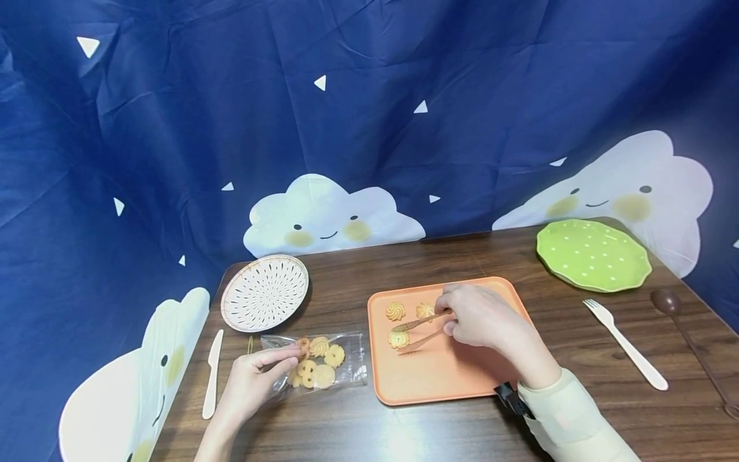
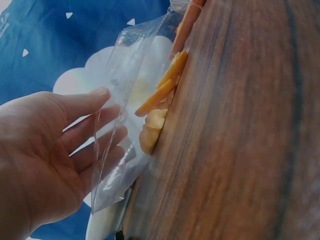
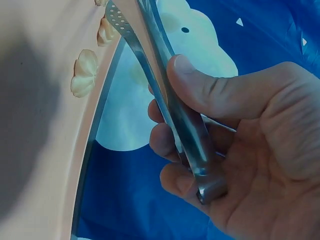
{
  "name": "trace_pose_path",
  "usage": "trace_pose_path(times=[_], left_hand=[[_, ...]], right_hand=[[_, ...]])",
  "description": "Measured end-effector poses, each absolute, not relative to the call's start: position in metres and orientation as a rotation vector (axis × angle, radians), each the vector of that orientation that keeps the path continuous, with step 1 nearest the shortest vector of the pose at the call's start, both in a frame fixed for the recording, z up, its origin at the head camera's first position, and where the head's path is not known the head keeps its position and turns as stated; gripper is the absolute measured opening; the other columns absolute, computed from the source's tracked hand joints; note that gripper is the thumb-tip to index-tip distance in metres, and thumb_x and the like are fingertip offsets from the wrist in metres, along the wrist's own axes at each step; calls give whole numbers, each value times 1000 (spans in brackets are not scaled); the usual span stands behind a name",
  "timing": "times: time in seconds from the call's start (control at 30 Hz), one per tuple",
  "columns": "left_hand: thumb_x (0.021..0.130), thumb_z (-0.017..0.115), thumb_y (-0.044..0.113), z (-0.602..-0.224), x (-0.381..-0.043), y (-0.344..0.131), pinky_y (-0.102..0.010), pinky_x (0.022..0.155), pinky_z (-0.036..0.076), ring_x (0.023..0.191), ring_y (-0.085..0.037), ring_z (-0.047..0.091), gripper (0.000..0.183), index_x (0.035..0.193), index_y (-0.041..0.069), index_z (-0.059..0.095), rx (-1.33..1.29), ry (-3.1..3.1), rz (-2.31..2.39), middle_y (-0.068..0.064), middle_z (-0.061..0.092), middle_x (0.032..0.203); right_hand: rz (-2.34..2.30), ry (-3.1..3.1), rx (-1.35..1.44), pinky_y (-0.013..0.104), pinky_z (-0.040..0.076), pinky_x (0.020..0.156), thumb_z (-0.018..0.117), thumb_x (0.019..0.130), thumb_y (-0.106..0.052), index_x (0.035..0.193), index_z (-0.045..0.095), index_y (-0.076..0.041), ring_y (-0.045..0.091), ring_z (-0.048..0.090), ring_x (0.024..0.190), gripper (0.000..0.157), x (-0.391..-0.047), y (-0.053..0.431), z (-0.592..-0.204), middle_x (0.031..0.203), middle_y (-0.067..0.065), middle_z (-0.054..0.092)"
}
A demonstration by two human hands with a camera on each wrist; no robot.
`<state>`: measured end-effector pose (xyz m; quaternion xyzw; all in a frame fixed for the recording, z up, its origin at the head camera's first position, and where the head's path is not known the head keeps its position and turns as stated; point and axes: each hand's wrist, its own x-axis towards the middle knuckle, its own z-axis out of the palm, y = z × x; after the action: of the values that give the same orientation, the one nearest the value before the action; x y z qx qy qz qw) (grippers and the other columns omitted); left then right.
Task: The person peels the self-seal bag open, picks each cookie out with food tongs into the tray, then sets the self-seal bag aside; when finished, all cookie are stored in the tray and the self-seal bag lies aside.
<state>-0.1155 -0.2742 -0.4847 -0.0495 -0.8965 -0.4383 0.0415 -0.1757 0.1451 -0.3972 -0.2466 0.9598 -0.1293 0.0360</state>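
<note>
My left hand (image 1: 249,385) is at the mouth of a clear plastic bag (image 1: 354,359) that holds several cookies (image 1: 324,376). In the left wrist view its fingers lie fairly straight behind the film, the thumb apart from them at the bag's edge. My right hand (image 1: 482,316) grips metal tongs (image 3: 187,120) with perforated ends. Over the orange tray (image 1: 444,385), the tongs' ends stand on either side of a pale-centred cookie (image 1: 398,339), which still appears to rest on the tray. A swirl cookie (image 1: 395,312) and a flower-shaped cookie (image 1: 425,311) lie behind it.
At the back left sits a white patterned plate (image 1: 265,293), with a white knife (image 1: 212,375) in front. Toward the right are a green dotted plate (image 1: 594,255), a white fork (image 1: 626,346) and a long brown spoon (image 1: 693,343). A blue cloud-print curtain (image 1: 369,128) hangs behind the table.
</note>
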Motion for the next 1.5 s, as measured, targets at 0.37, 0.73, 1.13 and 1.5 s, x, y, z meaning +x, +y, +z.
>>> trace_pose_path(times=[0.37, 0.73, 1.13, 1.5], left_hand=[[89, 77, 34, -486, -116, -274, -2, 95, 47, 110, 3, 70, 19, 105, 25, 81, -165, -2734, -1349, 15, 78, 113], [87, 78, 35, -489, -115, -275, -3, 95, 47, 109, 4, 70, 21, 104, 23, 81, -123, -2724, -1379, 15, 79, 109], [88, 78, 34, -485, -115, -274, -3, 95, 47, 110, 3, 70, 21, 105, 23, 81, -128, -2730, -1377, 14, 78, 112], [87, 79, 33, -485, -116, -273, -3, 95, 48, 109, 4, 70, 20, 104, 23, 81, -144, -2717, -1367, 15, 79, 110]], right_hand=[[-585, 2936, -926, 39, 59, 86, 73, 90, -18, 108, 75, -18, 14, 70, 96, 18, -172, 127, -409, 103, -6, 72], [-596, 2857, -1018, 37, 56, 80, 68, 96, -28, 102, 74, -19, 11, 63, 88, 13, -162, 82, -440, 97, -7, 65], [-549, 2944, -1028, 32, 52, 65, 65, 98, -36, 106, 73, -13, 7, 52, 71, 26, -149, 54, -451, 86, -6, 54], [-493, 3005, -1001, 29, 49, 59, 70, 94, -33, 95, 69, -17, 7, 50, 68, 16, -144, 51, -453, 85, -7, 53]])
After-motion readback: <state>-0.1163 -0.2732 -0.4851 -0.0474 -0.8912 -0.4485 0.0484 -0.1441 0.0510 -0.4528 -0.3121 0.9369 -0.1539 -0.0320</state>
